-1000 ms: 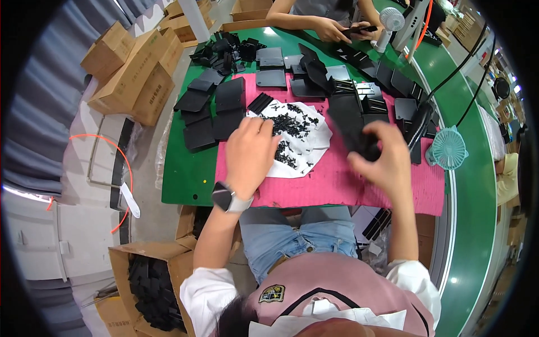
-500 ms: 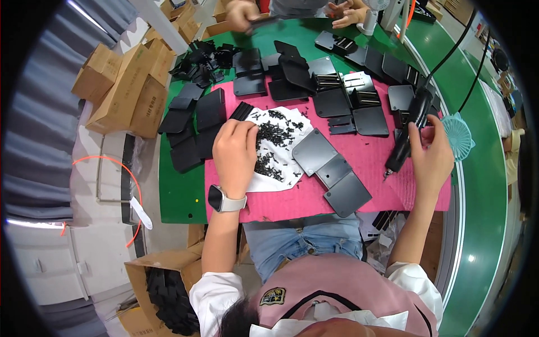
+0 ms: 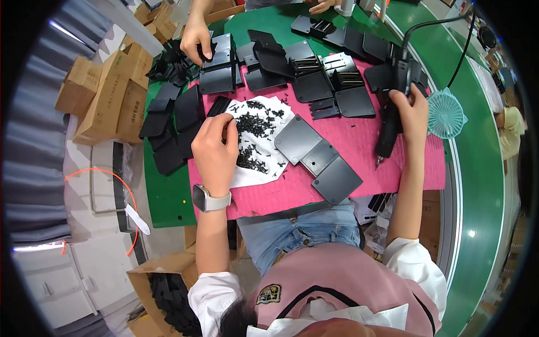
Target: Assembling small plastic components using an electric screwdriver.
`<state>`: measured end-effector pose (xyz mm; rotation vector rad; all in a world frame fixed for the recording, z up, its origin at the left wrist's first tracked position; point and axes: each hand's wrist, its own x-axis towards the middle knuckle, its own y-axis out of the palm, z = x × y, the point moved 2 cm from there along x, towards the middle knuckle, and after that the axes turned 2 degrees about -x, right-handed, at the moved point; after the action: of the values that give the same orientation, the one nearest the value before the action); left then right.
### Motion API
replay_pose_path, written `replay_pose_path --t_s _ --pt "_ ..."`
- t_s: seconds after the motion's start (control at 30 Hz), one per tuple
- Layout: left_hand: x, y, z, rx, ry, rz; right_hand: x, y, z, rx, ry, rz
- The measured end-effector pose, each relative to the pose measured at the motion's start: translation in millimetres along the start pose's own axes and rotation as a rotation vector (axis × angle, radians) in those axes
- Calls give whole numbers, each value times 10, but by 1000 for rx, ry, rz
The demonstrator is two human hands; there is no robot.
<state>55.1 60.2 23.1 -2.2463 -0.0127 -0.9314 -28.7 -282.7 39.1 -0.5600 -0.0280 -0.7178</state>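
My right hand (image 3: 413, 111) grips a black electric screwdriver (image 3: 388, 130), which hangs from a cable with its bit pointing down over the pink mat. My left hand (image 3: 215, 150) is curled at the left edge of a white cloth (image 3: 255, 178) strewn with small black screws (image 3: 255, 124). Its fingertips are drawn together, and whatever they hold is hidden. Just beyond them lie several black ribbed strips (image 3: 219, 105). Between my hands, a black hinged-looking bracket of two plates (image 3: 319, 159) lies slanted across the mat, its lower plate near the front edge.
More black plate brackets (image 3: 312, 87) line the far side of the pink mat (image 3: 264, 203) and the green table (image 3: 163, 205). A co-worker's hand (image 3: 196, 42) is at a heap of black parts (image 3: 168, 62). A teal fan grille (image 3: 447, 114) stands at right; cartons (image 3: 104, 92) are stacked left.
The screwdriver now stands more upright, with my right hand farther up and wrapped closer around it. My left hand stays by the screws. The co-worker's hand has come down to the black parts.
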Motion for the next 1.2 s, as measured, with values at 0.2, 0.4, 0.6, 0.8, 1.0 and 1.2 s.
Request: replay_pose_path --t_s 0.2,0.4,0.6,0.8,1.0,1.2 --pt "-24 41 109 10 0 11 -174 -2 606 771 -126 245" --pt "-11 43 60 -55 -70 1 -250 107 1065 977 -216 565" --pt "-30 21 -35 -415 -281 -1 -350 239 1293 1069 -281 620" --pt "-118 71 -170 -699 -387 124 -519 240 1395 1244 -389 612" --pt "-228 40 -550 -1128 -403 343 -420 338 1367 1402 -585 725" --pt "-280 68 -587 -1183 -389 370 -447 334 1329 1402 -638 778"
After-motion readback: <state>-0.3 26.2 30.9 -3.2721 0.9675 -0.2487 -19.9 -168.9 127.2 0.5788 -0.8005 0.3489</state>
